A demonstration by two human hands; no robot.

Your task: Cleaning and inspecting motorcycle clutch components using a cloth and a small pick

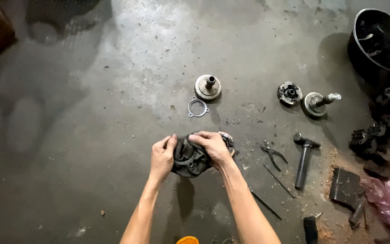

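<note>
Both hands hold one dark, greasy metal part [190, 159] just above the floor [91, 135]. The left hand [162, 156] has its grip pressed on the left edge. The right hand [213, 147] grips its top. A ring [197, 107] lies beyond it, pliers [272, 153] and a hammer [304, 159] to the right.

One head-worn camera looks steeply down at the concrete floor [91, 135] from close above, forearms entering from the bottom edge.
</note>
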